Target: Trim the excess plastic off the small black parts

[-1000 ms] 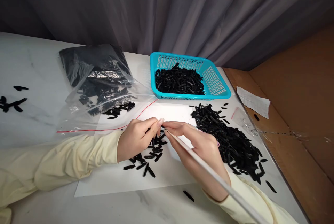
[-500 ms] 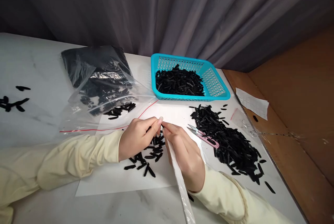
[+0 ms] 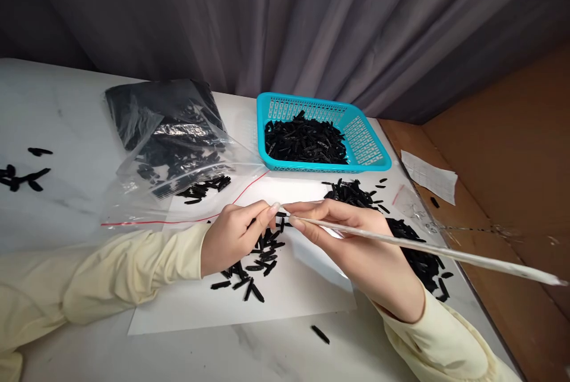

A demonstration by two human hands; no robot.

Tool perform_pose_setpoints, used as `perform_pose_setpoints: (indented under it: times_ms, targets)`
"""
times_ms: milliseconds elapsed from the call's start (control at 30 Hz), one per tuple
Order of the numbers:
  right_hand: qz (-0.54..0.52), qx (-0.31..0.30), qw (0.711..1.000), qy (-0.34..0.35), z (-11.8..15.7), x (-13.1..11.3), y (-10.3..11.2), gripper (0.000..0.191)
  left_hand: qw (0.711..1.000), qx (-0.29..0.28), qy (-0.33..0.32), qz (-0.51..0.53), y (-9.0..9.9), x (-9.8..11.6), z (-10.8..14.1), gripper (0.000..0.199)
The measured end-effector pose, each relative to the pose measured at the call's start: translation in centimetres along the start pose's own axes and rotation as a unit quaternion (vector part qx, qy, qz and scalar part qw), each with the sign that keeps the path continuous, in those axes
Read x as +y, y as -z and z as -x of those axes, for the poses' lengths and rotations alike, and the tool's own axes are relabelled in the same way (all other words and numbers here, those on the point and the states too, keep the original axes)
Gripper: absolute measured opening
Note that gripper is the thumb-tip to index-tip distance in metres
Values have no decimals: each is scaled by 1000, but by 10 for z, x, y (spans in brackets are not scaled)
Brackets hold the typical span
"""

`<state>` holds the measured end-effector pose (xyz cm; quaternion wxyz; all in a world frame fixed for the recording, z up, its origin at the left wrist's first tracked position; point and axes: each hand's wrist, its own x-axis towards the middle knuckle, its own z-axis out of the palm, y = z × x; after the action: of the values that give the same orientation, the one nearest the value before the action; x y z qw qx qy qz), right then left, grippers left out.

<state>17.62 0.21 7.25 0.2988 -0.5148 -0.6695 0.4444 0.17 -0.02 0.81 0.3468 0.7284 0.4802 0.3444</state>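
My right hand point(image 3: 356, 239) pinches one end of a long thin white stick point(image 3: 449, 247), which slants away to the right, past the wrist. My left hand point(image 3: 229, 236) has its thumb and forefinger pressed together, its fingertips close to those of the right hand. What it pinches is too small to make out. Below both hands, short black strips point(image 3: 253, 291) lie scattered on a white sheet point(image 3: 178, 313). A larger pile of black strips point(image 3: 418, 260) to the right is partly hidden by my right hand.
Behind the hands stands a blue plastic basket point(image 3: 325, 166) holding many black strips point(image 3: 307, 139). A clear zip bag point(image 3: 178, 129) with black strips lies back left. More loose strips point(image 3: 33, 180) are at far left. A paper slip point(image 3: 430, 175) rests by the cardboard point(image 3: 499, 180) at right.
My right hand has turned, swinging the white stick from pointing down toward me to pointing right. The pink-handled snips are now hidden behind that hand. My left hand has hardly moved.
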Motion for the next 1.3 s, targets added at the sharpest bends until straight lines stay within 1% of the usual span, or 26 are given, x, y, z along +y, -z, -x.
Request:
perform_pose_setpoints:
  times_ms: [133,200,300,500,767,967,1033,1100,1200,1300]
  targets:
    - [-54,-21,998,-40,-1,-3,0,14,1000,3,1,15,0,0,1,35]
    - [-63,-25,996,-58,-2,-4,0,14,1000,4,2,22,1,1,1,35]
    - [-61,-20,996,-66,-3,-4,1,12,999,-9,4,38,2,1,0,35]
    - [-47,-14,998,-48,-2,-2,0,11,993,-47,26,105,3,0,-3,36]
    - [-47,-19,998,-32,-2,-4,1,9,976,-95,52,190,6,-1,-7,38]
    - [-33,-32,999,-13,-2,-3,2,8,957,-130,99,240,7,-3,-8,42]
    - [-18,-41,999,11,-2,-1,3,8,945,-138,127,266,7,-4,-8,43]
    - [7,-52,997,50,-3,1,5,8,928,-148,156,303,8,-3,-9,43]
    - [47,-52,987,144,-4,3,7,9,891,-172,188,375,9,-3,-11,42]
    - [78,-48,966,241,-6,4,10,10,847,-201,210,445,11,-3,-14,42]
